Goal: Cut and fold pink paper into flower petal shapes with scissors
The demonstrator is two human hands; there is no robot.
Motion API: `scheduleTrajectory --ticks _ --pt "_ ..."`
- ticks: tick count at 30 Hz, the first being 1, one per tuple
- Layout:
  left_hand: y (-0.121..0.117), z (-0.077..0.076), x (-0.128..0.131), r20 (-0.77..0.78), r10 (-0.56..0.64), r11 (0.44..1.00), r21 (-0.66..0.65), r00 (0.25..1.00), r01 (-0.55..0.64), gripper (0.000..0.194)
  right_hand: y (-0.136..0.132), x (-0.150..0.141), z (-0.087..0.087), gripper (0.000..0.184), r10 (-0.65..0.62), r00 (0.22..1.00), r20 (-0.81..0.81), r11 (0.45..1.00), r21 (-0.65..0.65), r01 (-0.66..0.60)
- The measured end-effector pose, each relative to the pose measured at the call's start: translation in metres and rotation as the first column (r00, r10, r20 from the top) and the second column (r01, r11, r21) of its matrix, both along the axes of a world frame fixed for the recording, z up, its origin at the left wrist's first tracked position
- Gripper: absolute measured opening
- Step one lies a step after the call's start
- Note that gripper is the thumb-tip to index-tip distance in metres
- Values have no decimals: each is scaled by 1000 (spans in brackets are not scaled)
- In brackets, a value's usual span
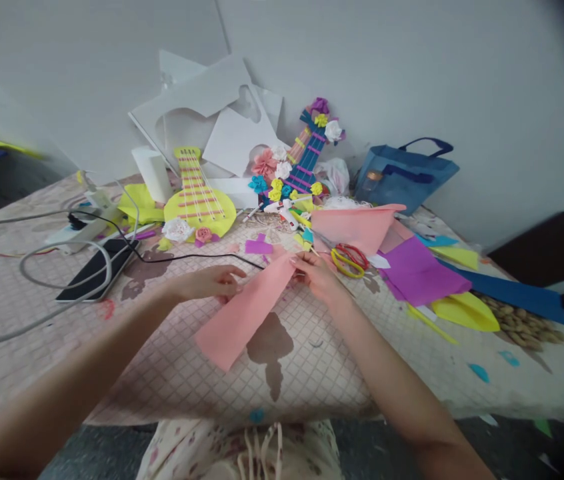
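A long pink paper strip [245,310] slants across the middle of the table, from its far end near my fingers down toward me. My left hand [212,282] pinches the strip's left edge near the far end, fingers closed on it. On the strip's far corner, my right hand [316,273] is closed in a pinch. The strip's near end hangs free above the checked tablecloth [172,360].
Behind my hands lie a yellow paper guitar [198,200], a blue flowered guitar [305,157], a glue gun [285,213], red and yellow-handled scissors [349,260], purple [419,270], yellow and blue sheets, a blue bag [402,175]. A phone [97,268] and cables lie left.
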State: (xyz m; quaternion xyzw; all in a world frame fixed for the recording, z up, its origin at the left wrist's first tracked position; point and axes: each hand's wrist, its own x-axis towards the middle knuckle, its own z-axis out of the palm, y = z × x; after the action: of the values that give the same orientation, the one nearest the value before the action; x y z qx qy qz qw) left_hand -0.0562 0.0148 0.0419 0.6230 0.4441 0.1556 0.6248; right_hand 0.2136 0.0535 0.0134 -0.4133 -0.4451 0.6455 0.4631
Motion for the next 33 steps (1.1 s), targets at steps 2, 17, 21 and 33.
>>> scheduleTrajectory --ticks 2,17,21,33 --pt "11 -3 24 22 73 996 47 997 -74 55 -1 -1 1 29 8 1000 5 1000 18 -8" --pt "41 -28 70 320 409 912 -157 854 -378 41 0 0 3 29 -36 999 -7 999 10 37" --pt "34 -22 68 361 382 923 -198 851 -331 43 1 0 1 29 -61 998 -20 998 8 61" --pt "26 -20 73 407 433 901 -214 804 -376 43 -1 -1 3 33 77 996 -34 988 -133 -81"
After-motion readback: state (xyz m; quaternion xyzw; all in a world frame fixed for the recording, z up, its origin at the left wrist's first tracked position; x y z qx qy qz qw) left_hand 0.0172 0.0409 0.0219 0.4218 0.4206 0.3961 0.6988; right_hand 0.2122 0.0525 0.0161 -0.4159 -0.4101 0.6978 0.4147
